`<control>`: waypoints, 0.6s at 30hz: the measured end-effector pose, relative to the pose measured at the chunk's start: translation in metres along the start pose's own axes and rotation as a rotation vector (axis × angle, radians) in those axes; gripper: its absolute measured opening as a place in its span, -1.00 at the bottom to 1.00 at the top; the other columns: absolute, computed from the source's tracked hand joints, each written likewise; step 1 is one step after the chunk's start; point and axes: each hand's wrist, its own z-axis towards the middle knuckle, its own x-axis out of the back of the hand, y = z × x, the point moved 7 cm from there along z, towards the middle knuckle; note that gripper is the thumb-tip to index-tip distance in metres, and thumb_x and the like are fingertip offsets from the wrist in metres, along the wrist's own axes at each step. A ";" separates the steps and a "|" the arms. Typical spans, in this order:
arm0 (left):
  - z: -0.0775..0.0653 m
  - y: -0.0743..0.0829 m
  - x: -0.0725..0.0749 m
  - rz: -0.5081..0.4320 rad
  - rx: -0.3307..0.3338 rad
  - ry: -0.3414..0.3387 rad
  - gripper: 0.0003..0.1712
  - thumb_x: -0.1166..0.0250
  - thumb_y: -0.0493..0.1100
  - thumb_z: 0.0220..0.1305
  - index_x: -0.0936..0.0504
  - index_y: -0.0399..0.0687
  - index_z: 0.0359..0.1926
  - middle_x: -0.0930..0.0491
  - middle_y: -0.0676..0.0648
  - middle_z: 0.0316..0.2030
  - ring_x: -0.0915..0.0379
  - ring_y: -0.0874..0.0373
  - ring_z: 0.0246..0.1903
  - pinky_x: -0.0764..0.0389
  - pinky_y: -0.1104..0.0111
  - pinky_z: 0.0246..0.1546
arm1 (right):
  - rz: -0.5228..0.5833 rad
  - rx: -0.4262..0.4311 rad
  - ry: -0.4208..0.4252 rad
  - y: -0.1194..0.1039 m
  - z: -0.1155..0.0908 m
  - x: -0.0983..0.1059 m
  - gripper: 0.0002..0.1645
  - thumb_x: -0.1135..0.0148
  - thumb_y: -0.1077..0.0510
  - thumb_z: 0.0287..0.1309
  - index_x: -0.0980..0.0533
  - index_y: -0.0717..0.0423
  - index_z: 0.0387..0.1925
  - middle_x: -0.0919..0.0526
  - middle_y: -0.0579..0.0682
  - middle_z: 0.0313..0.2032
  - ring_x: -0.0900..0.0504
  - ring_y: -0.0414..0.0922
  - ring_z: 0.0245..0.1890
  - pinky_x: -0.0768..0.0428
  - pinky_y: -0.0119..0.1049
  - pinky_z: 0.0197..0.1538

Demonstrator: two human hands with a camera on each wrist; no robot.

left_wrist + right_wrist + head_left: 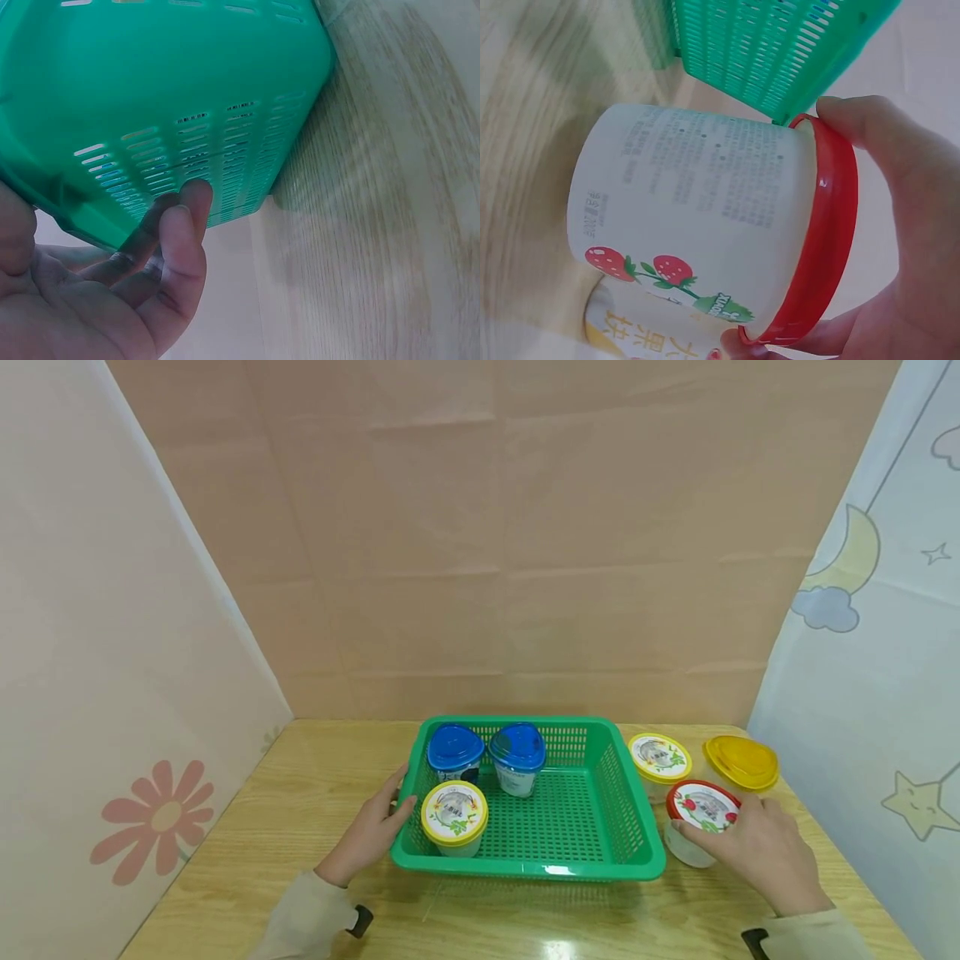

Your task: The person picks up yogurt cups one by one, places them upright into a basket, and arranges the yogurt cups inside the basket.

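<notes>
My right hand [772, 852] grips a yogurt cup with a red lid [703, 807] by its lid, at the right of the green basket [525, 867]. In the right wrist view, strawberries and small print show on the cup's white side [682, 172], with the thumb and fingers on opposite sides of the lid. My left hand [375, 822] holds the basket's left rim, thumb at the rim and bent fingers along the outer wall [172, 67]. Inside the basket are two blue-lidded cups [455, 747] at the back left and a yellow-lidded cup [454, 814] at the front left.
Right of the basket stand a cup with a printed yellow-rimmed lid [660, 757] and one with a plain yellow lid [741, 762], close behind the red-lidded cup. The wooden table [300, 810] meets cloth walls at the back and both sides.
</notes>
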 end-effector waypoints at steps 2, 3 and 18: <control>0.000 0.000 0.000 -0.006 0.001 0.000 -0.29 -0.06 -0.10 0.57 -0.02 -0.17 0.57 -0.56 -0.24 0.01 -0.63 0.05 -0.20 -0.68 0.29 -0.33 | 0.003 0.008 0.011 -0.001 -0.001 0.002 0.34 -0.34 -0.60 -0.16 -0.34 0.67 -0.03 -0.45 0.47 -0.25 -0.48 0.18 -0.36 -0.46 -0.08 -0.52; -0.001 0.000 0.000 -0.010 0.001 -0.003 -0.29 -0.06 -0.10 0.57 -0.02 -0.17 0.57 -0.56 -0.24 0.02 -0.63 0.05 -0.19 -0.68 0.29 -0.33 | 0.004 0.012 0.017 -0.002 -0.001 0.004 0.34 -0.34 -0.60 -0.16 -0.34 0.67 -0.03 -0.45 0.47 -0.25 -0.48 0.18 -0.37 -0.46 -0.09 -0.52; -0.001 0.000 0.000 -0.002 -0.034 0.004 -0.29 -0.07 -0.09 0.56 -0.03 -0.20 0.55 -0.56 -0.30 0.00 -0.65 0.05 -0.22 -0.69 0.27 -0.34 | 0.016 0.090 0.131 -0.020 -0.008 0.030 0.21 -0.39 -0.55 -0.14 -0.41 0.58 -0.08 -0.48 0.37 -0.34 -0.47 0.16 -0.41 -0.38 -0.17 -0.58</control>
